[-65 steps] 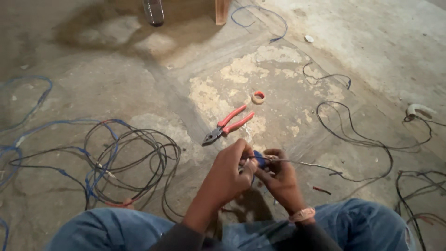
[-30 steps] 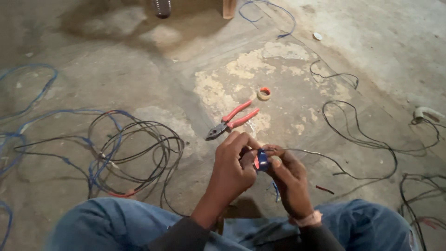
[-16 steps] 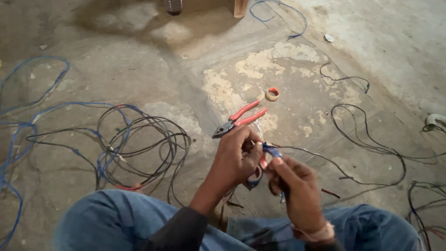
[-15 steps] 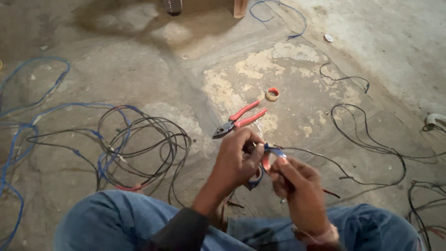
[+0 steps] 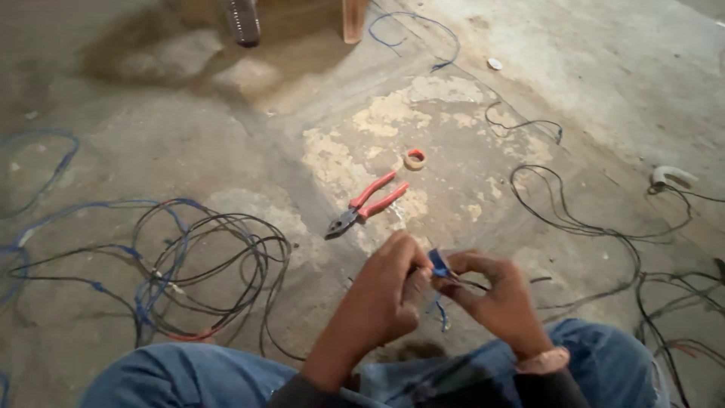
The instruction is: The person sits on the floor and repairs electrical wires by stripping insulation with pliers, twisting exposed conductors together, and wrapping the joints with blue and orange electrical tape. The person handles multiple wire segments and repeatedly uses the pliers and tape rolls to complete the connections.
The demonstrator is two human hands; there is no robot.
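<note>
My left hand and my right hand meet low in the head view, above my jeans-clad knees. Both pinch a thin wire joint wrapped with blue tape; a blue strand hangs down between the hands. A black wire runs from the joint off to the right across the concrete floor. Red-handled pliers lie on the floor just beyond my hands, jaws pointing left. A small roll of tape rests a little farther away.
A tangle of black and blue wires is coiled on the floor at left. More black wire loops lie at right, near a white fitting. A bottle and a wooden post stand at the far edge.
My hands have kept working the blue tape around the wire joint, shifting slightly right and lower in view. The pliers and tape roll have stayed put.
</note>
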